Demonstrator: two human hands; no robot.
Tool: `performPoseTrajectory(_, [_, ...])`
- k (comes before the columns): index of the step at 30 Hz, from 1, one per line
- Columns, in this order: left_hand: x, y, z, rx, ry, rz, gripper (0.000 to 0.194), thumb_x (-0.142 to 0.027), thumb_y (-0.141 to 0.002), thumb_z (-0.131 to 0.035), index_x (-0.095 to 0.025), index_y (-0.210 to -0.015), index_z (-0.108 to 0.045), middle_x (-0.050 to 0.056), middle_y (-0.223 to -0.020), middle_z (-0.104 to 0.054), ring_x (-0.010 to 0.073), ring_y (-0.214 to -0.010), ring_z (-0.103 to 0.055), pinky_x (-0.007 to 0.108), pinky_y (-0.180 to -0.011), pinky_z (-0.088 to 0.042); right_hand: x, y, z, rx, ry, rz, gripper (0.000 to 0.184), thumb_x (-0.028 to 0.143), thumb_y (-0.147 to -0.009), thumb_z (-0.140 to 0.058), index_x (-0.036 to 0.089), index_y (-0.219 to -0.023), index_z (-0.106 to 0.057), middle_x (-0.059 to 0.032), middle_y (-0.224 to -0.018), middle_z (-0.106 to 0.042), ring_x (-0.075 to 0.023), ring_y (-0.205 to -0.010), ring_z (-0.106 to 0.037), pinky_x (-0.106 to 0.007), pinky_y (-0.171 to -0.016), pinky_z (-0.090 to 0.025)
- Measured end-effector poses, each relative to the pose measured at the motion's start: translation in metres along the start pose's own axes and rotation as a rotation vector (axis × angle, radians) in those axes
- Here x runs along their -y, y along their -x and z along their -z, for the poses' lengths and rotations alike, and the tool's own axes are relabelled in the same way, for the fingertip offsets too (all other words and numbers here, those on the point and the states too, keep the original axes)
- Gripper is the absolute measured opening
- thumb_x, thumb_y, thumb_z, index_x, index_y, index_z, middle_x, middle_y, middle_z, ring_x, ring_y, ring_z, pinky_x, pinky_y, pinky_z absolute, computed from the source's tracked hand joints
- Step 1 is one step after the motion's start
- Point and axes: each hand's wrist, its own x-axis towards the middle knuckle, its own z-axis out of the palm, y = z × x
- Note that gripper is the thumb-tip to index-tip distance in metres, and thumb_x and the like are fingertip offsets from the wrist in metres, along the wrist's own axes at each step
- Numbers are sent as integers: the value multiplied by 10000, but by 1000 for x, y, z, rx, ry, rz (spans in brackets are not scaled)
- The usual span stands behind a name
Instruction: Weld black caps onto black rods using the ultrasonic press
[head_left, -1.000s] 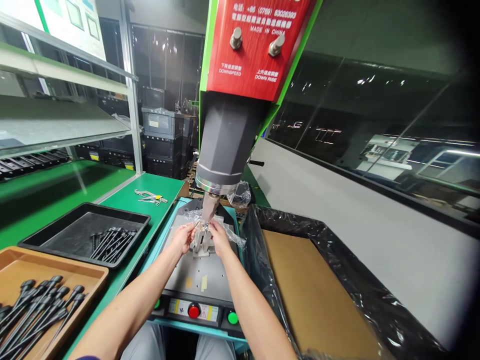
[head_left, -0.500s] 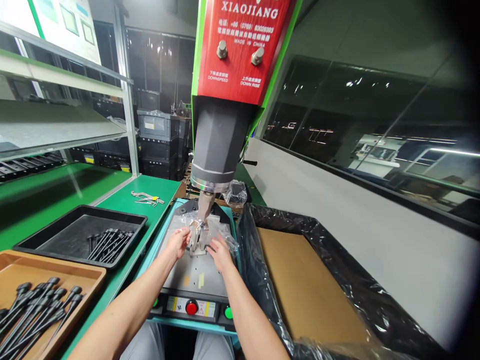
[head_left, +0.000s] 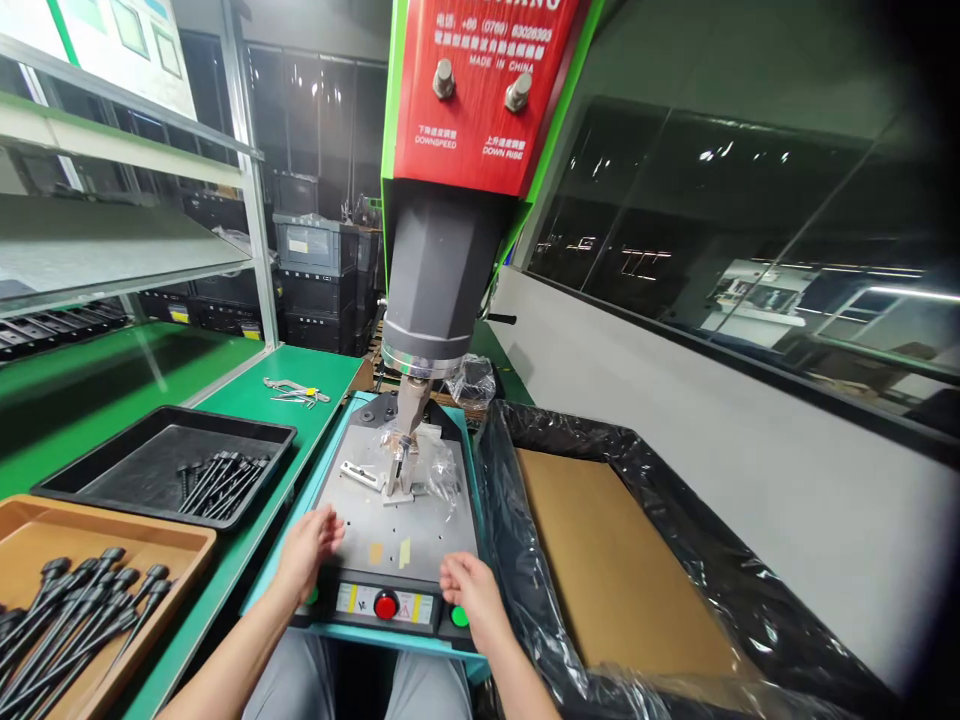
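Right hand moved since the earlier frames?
Yes: the right hand has drawn back toward the person and slightly right, from beside the metal fixture to near the right green button.

Middle button (head_left: 386, 604) is red — outer buttons (head_left: 460, 617) green

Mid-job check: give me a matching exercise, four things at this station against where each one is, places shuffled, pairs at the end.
Things
1. Right hand
2. Red button
3. Tools
4. Brown board

Places
A. On the green bench, beyond the black tray
B. With black plastic around it
C. By the right green button
D. Middle of the front panel

Pairs: 1-C, 2-D, 3-A, 4-B
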Motion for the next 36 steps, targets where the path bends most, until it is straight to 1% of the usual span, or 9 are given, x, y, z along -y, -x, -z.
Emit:
performPoseTrajectory(4, [36, 21, 62, 134, -366, -63, 459, -607, -687, -682, -157, -653, -596, 24, -602, -612, 151, -546, -565, 235, -505, -439, -37, 20, 33, -53, 232, 52, 288, 469, -631, -699, 183, -652, -664, -34, -598, -599, -166, -520, -520, -243, -445, -352])
performPoseTrajectory(6, [50, 22, 79, 184, -511, -126, 489, -646, -674, -659, -169, -601, -577, -2, -554, -561, 152, -531, -527, 253, -532, -422, -49, 24, 41, -91, 336, 118, 304, 500, -652, -676, 197, -680, -682, -46, -617, -618, -205, -563, -549, -292, -492, -410])
performPoseTrajectory(8, [57, 18, 85, 203, -612, -190, 492, -648, -695, -629, -182, -559, -552, -7, -552, -549, 160, -554, -518, 267, -578, -421, -56, 26, 43, -130, 431, 195, 319, 530, -697, -636, 217, -723, -694, -65, -678, -652, -251, -644, -589, -353, -590, -464])
performPoseTrajectory(12, [63, 11, 82, 148, -683, -218, 533, -691, -708, -563, -202, -509, -489, 10, -560, -561, 194, -596, -530, 295, -626, -425, -61, 36, 38, -163, 539, 339, 328, 551, -812, -526, 258, -783, -673, -90, -831, -671, -295, -813, -617, -411, -771, -468])
performPoseTrajectory(17, [65, 11, 81, 119, -754, -239, 547, -717, -706, -536, -206, -523, -469, 13, -575, -559, 197, -605, -519, 298, -624, -410, -69, 45, 30, -195, 571, 479, 376, 565, -885, -431, 265, -807, -644, -102, -864, -631, -286, -847, -604, -400, -789, -467])
performPoseTrajectory(24, [60, 26, 85, 147, -789, -142, 529, -709, -722, -510, -197, -590, -493, 9, -556, -564, 166, -522, -485, 258, -506, -375, -62, 56, 24, -123, 578, 398, 419, 563, -883, -451, 206, -836, -664, -78, -838, -660, -234, -771, -619, -317, -722, -488])
performPoseTrajectory(30, [59, 49, 67, 202, -667, -117, 480, -635, -719, -581, -179, -585, -518, 3, -569, -549, 142, -528, -458, 240, -505, -352, -42, 65, -13, -25, 454, 398, 418, 558, -852, -523, 175, -834, -688, -58, -743, -669, -208, -693, -616, -275, -637, -492])
performPoseTrajectory(34, [66, 56, 61, 231, -660, -107, 469, -616, -708, -611, -161, -604, -577, -3, -542, -525, 139, -521, -437, 245, -513, -350, -29, 56, -39, 65, 388, 374, 439, 582, -826, -545, 167, -819, -691, -44, -672, -644, -186, -607, -589, -265, -553, -472])
performPoseTrajectory(36, [71, 57, 63, 251, -657, -99, 480, -624, -715, -602, -156, -609, -584, 1, -551, -532, 140, -526, -443, 247, -520, -356, -23, 45, -50, 118, 378, 358, 410, 544, -835, -545, 161, -861, -692, -48, -690, -653, -180, -600, -586, -273, -565, -476])
